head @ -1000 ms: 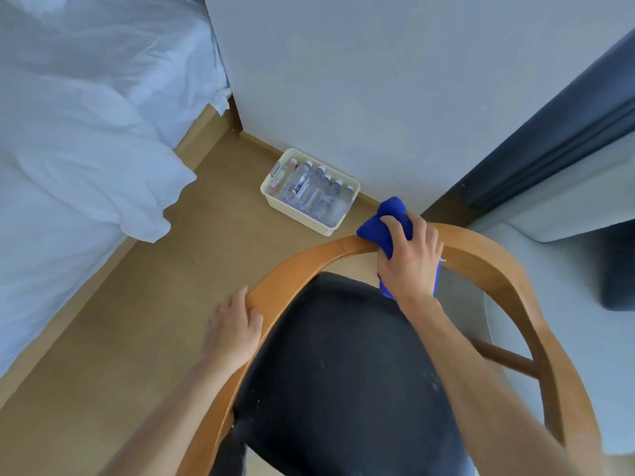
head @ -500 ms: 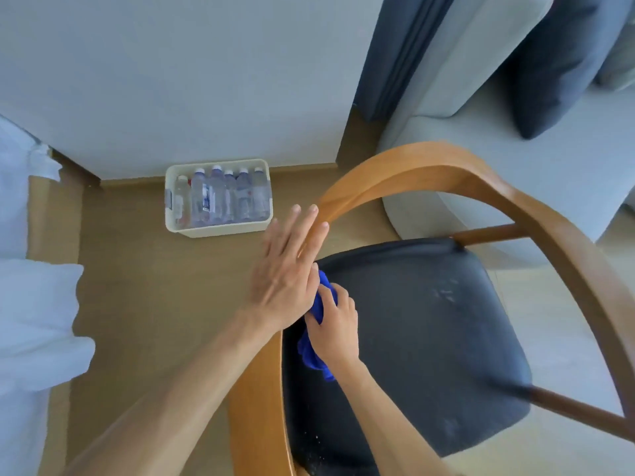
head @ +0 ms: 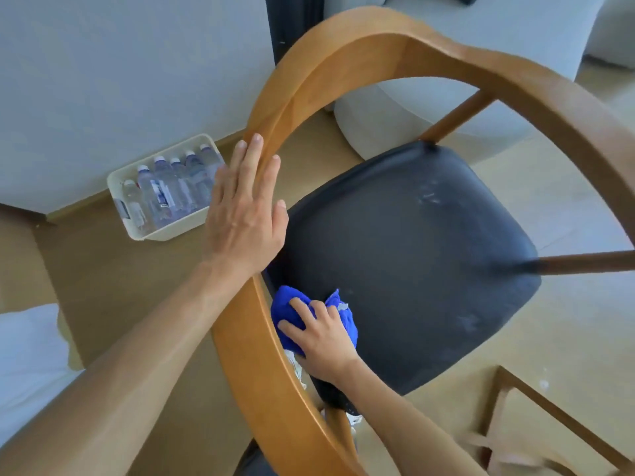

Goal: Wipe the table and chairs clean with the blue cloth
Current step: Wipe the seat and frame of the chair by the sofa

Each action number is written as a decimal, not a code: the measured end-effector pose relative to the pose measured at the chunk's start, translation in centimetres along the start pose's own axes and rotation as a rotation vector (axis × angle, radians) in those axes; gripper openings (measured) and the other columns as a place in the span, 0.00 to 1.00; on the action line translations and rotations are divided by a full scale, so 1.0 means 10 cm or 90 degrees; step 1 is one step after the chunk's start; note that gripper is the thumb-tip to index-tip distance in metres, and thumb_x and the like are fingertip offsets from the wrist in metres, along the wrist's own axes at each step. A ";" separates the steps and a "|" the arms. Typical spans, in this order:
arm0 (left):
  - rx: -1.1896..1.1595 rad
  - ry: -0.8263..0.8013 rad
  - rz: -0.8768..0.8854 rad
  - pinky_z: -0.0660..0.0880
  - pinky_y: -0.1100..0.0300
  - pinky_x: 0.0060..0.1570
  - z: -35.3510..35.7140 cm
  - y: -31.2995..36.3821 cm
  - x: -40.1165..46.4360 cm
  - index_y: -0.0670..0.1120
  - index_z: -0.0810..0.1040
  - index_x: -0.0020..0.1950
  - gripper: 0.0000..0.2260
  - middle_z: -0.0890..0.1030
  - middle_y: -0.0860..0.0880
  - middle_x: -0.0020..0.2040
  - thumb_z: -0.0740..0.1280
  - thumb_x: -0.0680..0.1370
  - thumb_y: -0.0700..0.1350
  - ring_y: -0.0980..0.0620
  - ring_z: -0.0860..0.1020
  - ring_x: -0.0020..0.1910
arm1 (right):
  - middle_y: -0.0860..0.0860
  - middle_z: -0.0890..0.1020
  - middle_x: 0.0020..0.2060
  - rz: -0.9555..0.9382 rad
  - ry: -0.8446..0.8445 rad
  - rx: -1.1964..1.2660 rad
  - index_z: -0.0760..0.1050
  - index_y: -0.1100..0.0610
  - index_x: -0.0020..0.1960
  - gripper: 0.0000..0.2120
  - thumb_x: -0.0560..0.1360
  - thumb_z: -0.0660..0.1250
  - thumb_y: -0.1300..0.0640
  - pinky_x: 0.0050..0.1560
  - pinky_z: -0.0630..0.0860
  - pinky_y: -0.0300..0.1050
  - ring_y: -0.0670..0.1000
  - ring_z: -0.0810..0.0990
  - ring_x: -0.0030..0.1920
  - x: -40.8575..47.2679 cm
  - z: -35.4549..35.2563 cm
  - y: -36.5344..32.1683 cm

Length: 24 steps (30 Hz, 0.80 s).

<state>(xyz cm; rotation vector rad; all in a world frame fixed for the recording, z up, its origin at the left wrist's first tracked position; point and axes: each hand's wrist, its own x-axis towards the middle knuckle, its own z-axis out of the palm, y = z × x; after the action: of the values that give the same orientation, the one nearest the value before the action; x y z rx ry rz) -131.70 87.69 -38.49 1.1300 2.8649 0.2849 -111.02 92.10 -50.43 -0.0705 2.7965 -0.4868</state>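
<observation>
A wooden chair (head: 378,53) with a curved back rail and a black padded seat (head: 412,255) fills the middle of the view. My left hand (head: 244,214) lies flat with straight fingers against the left side of the rail. My right hand (head: 319,338) reaches under the rail and presses the bunched blue cloth (head: 285,304) onto the near-left part of the seat, fingers curled over it. Pale dusty marks show on the seat's right side.
A cream bin of water bottles (head: 165,197) sits on the floor by the white wall. A grey sofa (head: 429,108) stands behind the chair. White bedding (head: 27,359) is at the left edge. A wooden frame (head: 549,417) shows at the bottom right.
The view swung round the chair. My right hand brought the cloth down from the top rail to the seat. My left hand went from gripping the rail to lying flat on it.
</observation>
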 end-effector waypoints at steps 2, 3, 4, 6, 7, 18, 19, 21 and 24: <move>-0.006 0.004 -0.022 0.55 0.41 0.74 0.00 0.04 -0.08 0.42 0.62 0.75 0.25 0.55 0.41 0.78 0.56 0.79 0.48 0.41 0.53 0.77 | 0.50 0.73 0.61 -0.088 -0.054 -0.017 0.74 0.45 0.57 0.22 0.63 0.73 0.48 0.42 0.75 0.50 0.56 0.75 0.48 -0.38 0.07 0.06; -0.006 0.002 -0.030 0.54 0.42 0.74 0.01 0.08 -0.16 0.42 0.62 0.75 0.25 0.55 0.40 0.78 0.55 0.79 0.49 0.41 0.52 0.77 | 0.50 0.73 0.60 -0.118 -0.073 -0.027 0.74 0.45 0.56 0.21 0.64 0.73 0.48 0.42 0.75 0.49 0.55 0.75 0.48 -0.54 0.11 0.11; 0.001 0.000 -0.035 0.52 0.43 0.74 0.02 0.11 -0.25 0.42 0.62 0.75 0.26 0.55 0.40 0.78 0.55 0.78 0.50 0.41 0.52 0.77 | 0.49 0.73 0.61 -0.143 -0.089 -0.037 0.74 0.44 0.56 0.20 0.64 0.72 0.48 0.42 0.75 0.49 0.55 0.75 0.49 -0.70 0.14 0.16; 0.015 0.002 -0.040 0.50 0.44 0.74 0.04 0.18 -0.46 0.43 0.63 0.75 0.26 0.56 0.40 0.78 0.54 0.78 0.52 0.41 0.52 0.77 | 0.48 0.72 0.63 -0.188 -0.112 -0.074 0.73 0.43 0.57 0.22 0.64 0.73 0.47 0.44 0.75 0.49 0.55 0.76 0.52 -1.00 0.20 0.26; 0.018 0.005 -0.047 0.49 0.45 0.75 0.04 0.20 -0.53 0.43 0.63 0.75 0.26 0.56 0.40 0.78 0.54 0.78 0.52 0.42 0.53 0.77 | 0.47 0.71 0.64 -0.206 -0.120 -0.088 0.73 0.43 0.57 0.24 0.63 0.73 0.46 0.46 0.75 0.49 0.55 0.76 0.54 -1.12 0.21 0.30; 0.027 0.036 -0.066 0.52 0.46 0.75 0.05 0.23 -0.59 0.42 0.65 0.73 0.25 0.59 0.40 0.77 0.54 0.78 0.52 0.42 0.55 0.77 | 0.53 0.72 0.63 -0.085 -0.074 -0.143 0.69 0.41 0.62 0.35 0.58 0.78 0.52 0.46 0.77 0.56 0.57 0.77 0.47 -1.28 0.29 0.19; 0.025 0.036 -0.065 0.51 0.46 0.75 0.05 0.22 -0.59 0.42 0.65 0.73 0.26 0.59 0.40 0.77 0.54 0.78 0.52 0.42 0.55 0.77 | 0.52 0.73 0.62 -0.090 -0.066 -0.146 0.69 0.42 0.62 0.35 0.58 0.78 0.52 0.46 0.78 0.55 0.56 0.77 0.46 -1.33 0.33 0.21; 0.019 0.039 -0.069 0.50 0.46 0.75 0.04 0.21 -0.60 0.42 0.65 0.73 0.26 0.58 0.41 0.77 0.54 0.78 0.52 0.42 0.54 0.77 | 0.51 0.75 0.60 -0.099 -0.049 -0.143 0.70 0.42 0.59 0.33 0.57 0.77 0.54 0.46 0.77 0.54 0.55 0.76 0.44 -1.46 0.35 0.32; 0.020 0.042 -0.070 0.50 0.47 0.75 0.04 0.23 -0.59 0.42 0.65 0.74 0.27 0.58 0.41 0.77 0.53 0.77 0.53 0.43 0.54 0.77 | 0.51 0.77 0.58 -0.089 0.019 -0.165 0.71 0.42 0.56 0.31 0.55 0.73 0.59 0.43 0.75 0.53 0.57 0.75 0.41 -1.58 0.25 0.66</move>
<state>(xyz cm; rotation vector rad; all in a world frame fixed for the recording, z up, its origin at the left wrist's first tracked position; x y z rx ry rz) -125.81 85.35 -38.63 0.9816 2.9861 0.2767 -95.17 99.07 -50.43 -0.3188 2.8802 -0.1546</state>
